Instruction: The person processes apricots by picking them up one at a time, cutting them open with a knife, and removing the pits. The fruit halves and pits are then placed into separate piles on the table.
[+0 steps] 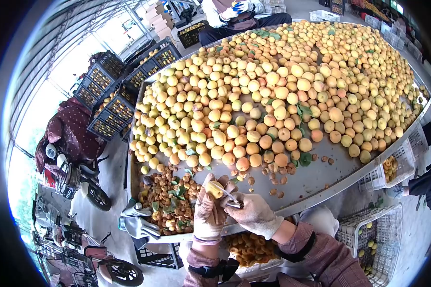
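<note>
My left hand [209, 216], in a stained pale work glove, is closed around a yellow apricot [214, 189] at the near edge of the metal table [333, 160]. My right hand [257, 214], gloved too, grips a small knife [234, 204] by its handle. Its thin blade reaches across to the apricot. Left of my hands lies a heap of brown apricot pits [170, 203] mixed with green leaves. Beyond them spreads a large pile of whole apricots [268, 95]. Below the table edge, under my forearms, a container holds orange pitted apricot pieces [252, 248].
A grey-green glove [138, 221] hangs over the table's left corner. A white plastic crate [376, 239] with a few apricots stands at lower right. Dark crates [105, 103] of fruit, a motorbike [74, 162] and a scooter are at left. Another person [239, 16] sits across the table.
</note>
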### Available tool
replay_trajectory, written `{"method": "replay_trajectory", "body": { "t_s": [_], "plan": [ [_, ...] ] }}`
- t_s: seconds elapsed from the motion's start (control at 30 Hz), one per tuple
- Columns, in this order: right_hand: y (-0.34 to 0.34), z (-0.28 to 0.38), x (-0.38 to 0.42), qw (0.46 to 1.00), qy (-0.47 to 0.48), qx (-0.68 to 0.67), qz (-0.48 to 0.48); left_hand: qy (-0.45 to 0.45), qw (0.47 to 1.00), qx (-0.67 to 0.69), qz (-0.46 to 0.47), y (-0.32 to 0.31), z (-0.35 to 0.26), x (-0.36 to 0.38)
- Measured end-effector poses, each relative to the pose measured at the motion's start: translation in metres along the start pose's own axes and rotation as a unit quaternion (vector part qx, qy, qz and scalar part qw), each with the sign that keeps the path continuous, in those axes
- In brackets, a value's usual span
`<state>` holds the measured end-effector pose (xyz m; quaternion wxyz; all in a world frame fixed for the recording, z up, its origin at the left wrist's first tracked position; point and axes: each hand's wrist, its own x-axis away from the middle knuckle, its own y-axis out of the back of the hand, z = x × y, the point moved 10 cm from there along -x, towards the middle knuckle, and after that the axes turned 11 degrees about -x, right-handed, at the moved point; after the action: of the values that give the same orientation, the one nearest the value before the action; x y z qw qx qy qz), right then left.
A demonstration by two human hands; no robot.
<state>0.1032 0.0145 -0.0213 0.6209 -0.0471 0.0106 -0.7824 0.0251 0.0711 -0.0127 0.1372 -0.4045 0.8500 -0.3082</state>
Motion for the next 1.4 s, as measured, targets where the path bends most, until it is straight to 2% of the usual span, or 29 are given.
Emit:
{"method": "replay_trajectory", "body": {
  "t_s": [0.07, 0.3, 0.37, 0.4, 0.5, 0.6, 0.67, 0.77, 0.8, 0.83, 0.87, 0.93, 0.97, 1.0, 1.07, 1.1, 1.13, 1.2, 1.23, 1.27, 1.3, 1.33, 1.37, 1.4],
  "plan": [
    [0.001, 0.004, 0.000, 0.999, 0.027, 0.047, -0.001, 0.006, 1.000, -0.007, -0.006, -0.001, 0.000, 0.002],
    [0.006, 0.007, -0.001, 0.995, 0.027, 0.100, -0.010, -0.006, 0.997, -0.065, -0.028, 0.000, -0.005, 0.005],
    [0.004, 0.008, -0.001, 0.991, -0.001, 0.134, 0.010, 0.011, 0.987, -0.158, -0.011, -0.008, -0.011, 0.007],
    [0.005, 0.005, -0.002, 0.991, 0.000, 0.135, 0.009, 0.010, 0.987, -0.159, -0.009, -0.013, -0.015, 0.007],
    [-0.001, -0.008, -0.005, 0.997, -0.020, 0.071, 0.037, 0.026, 0.941, -0.334, 0.047, -0.028, -0.019, 0.008],
    [0.005, 0.006, -0.004, 0.999, 0.029, 0.044, -0.005, 0.008, 0.946, -0.319, 0.053, -0.040, -0.021, 0.005],
    [0.010, 0.017, 0.000, 0.997, 0.056, 0.034, -0.033, -0.016, 0.959, -0.282, -0.014, -0.029, -0.019, 0.005],
    [0.015, 0.028, 0.005, 0.989, 0.108, 0.037, -0.091, -0.013, 0.953, -0.298, -0.052, -0.018, -0.013, 0.010],
    [0.019, 0.033, 0.009, 0.982, 0.136, 0.056, -0.121, -0.027, 0.931, -0.359, -0.060, -0.025, -0.019, 0.011],
    [0.022, 0.041, 0.012, 0.984, 0.121, 0.058, -0.116, -0.043, 0.905, -0.418, -0.067, -0.034, -0.026, 0.010],
    [0.027, 0.040, 0.011, 0.984, 0.120, 0.059, -0.118, -0.042, 0.905, -0.418, -0.065, -0.041, -0.030, 0.008],
    [0.010, 0.030, 0.008, 0.994, 0.097, -0.036, 0.022, -0.056, 0.864, -0.499, -0.038, -0.059, -0.038, 0.005],
    [-0.003, 0.013, 0.008, 0.940, -0.028, -0.329, 0.089, -0.025, 0.876, -0.481, -0.018, -0.059, -0.035, 0.003],
    [0.000, 0.005, 0.007, 0.940, -0.029, -0.330, 0.085, 0.011, 0.879, -0.476, 0.026, -0.048, -0.024, 0.002],
    [-0.010, -0.026, 0.006, 0.943, -0.101, -0.285, 0.143, 0.024, 0.916, -0.397, 0.057, -0.048, -0.019, -0.001],
    [-0.004, -0.006, 0.009, 0.954, -0.085, -0.247, 0.148, 0.021, 0.915, -0.398, 0.058, -0.046, -0.016, -0.003],
    [-0.001, -0.004, 0.009, 0.954, -0.081, -0.245, 0.151, 0.004, 0.939, -0.343, 0.033, -0.038, -0.018, -0.005],
    [0.005, -0.006, 0.008, 0.919, -0.085, -0.364, 0.121, -0.044, 0.958, -0.283, -0.013, -0.024, -0.032, -0.014],
    [0.023, 0.024, 0.017, 0.912, -0.117, -0.381, 0.101, -0.027, 0.950, -0.309, -0.024, -0.015, -0.034, -0.014],
    [0.045, 0.023, 0.014, 0.943, -0.132, -0.306, 0.025, -0.010, 0.943, -0.332, -0.037, -0.007, -0.034, -0.012],
    [0.054, 0.026, 0.007, 0.964, -0.076, -0.254, -0.016, -0.033, 0.912, -0.409, -0.014, -0.017, -0.034, -0.010],
    [0.061, 0.027, 0.002, 0.977, -0.020, -0.203, -0.061, -0.051, 0.874, -0.484, 0.013, -0.030, -0.030, -0.007],
    [0.059, 0.030, 0.000, 0.988, 0.031, -0.142, -0.060, -0.070, 0.808, -0.583, 0.048, -0.047, -0.027, -0.002],
    [0.058, 0.037, -0.001, 0.992, 0.083, -0.078, -0.058, -0.143, 0.733, -0.660, 0.080, -0.066, -0.029, 0.002]
  ]
}}
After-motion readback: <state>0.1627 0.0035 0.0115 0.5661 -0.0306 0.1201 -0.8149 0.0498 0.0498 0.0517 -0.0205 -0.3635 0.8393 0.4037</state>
